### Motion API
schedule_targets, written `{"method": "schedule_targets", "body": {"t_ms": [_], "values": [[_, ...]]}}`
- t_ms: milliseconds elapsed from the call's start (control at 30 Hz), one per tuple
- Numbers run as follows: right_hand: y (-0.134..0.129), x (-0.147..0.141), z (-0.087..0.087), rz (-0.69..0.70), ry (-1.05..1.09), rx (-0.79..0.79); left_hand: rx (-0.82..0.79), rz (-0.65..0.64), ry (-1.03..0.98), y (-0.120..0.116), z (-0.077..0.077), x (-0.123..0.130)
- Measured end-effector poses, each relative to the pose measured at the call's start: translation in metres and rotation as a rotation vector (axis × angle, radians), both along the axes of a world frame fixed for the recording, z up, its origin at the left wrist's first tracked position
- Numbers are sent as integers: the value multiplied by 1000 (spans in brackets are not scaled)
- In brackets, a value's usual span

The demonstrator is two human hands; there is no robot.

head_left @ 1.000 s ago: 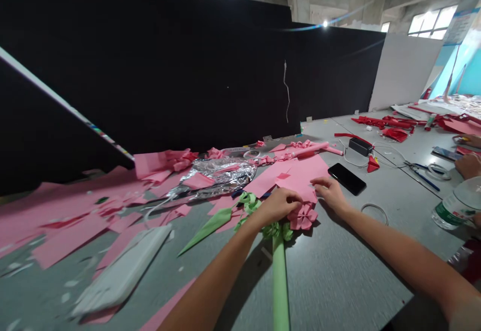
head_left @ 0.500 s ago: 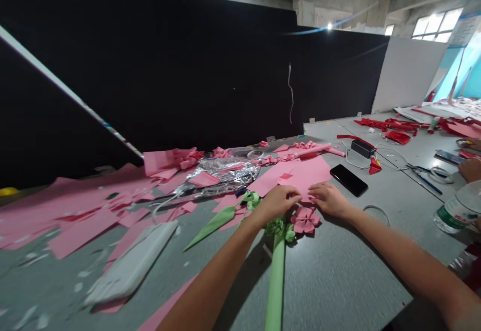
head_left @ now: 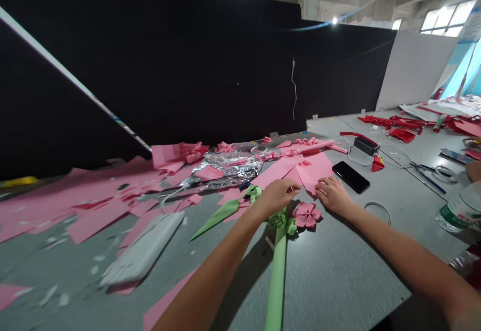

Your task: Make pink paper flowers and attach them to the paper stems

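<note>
We see the left hand above the head of the green paper stem, with its fingers curled and the tips near to each other. We cannot tell whether anything is pinched there. The right hand rests at the edge of the loose pink paper sheet, its fingers bent; whether the thumb clamps the paper, we cannot tell.

The folded pink paper flower lies on the grey table between the two hands, just beside the curled green paper trimmings at the stem's top. No fingers seem to hold it.

In our judgement, the flower is at risk: if the left wrist drops or the right hand sweeps inward, its petals could be flattened. The sheet looks thin, so an uneven pull could crease or tear it. The stem is round and could roll if the forearm bumps it. The black smartphone lies near the right fingers and could be pushed.
</note>
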State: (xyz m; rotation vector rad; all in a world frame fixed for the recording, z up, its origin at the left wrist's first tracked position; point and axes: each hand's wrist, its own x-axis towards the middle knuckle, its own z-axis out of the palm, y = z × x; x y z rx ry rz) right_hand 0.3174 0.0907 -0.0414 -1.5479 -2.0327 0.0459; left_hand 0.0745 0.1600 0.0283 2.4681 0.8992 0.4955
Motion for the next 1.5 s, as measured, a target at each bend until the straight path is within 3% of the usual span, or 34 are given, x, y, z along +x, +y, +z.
{"method": "schedule_targets", "body": {"t_ms": [167, 333, 633, 733, 867, 1067, 1300, 1367, 1500], "values": [[-4, -8, 4, 37, 123, 49, -139, -156, 42, -11, 1, -10], [-8, -15, 2, 98, 199, 52, -212, -133, -6, -12, -10, 2], [-7, -15, 3, 102, 461, 109, -253, -22, -131, -20, -20, 15], [-7, -16, 6, 78, 601, 103, -253, 85, -245, -12, -20, 13], [-1, -17, 4, 52, 816, -16, -294, 252, -416, 3, -25, 9], [6, -19, -2, 51, 1044, -222, -378, 303, -514, 3, -36, 14], [4, -18, 1, 14, 1160, -264, -358, 429, -688, 11, -28, 0], [4, -19, 2, 14, 1170, -261, -384, 405, -671, 14, -27, -2], [4, -19, 4, 19, 1171, -258, -450, 222, -533, 8, -31, 6]]}}
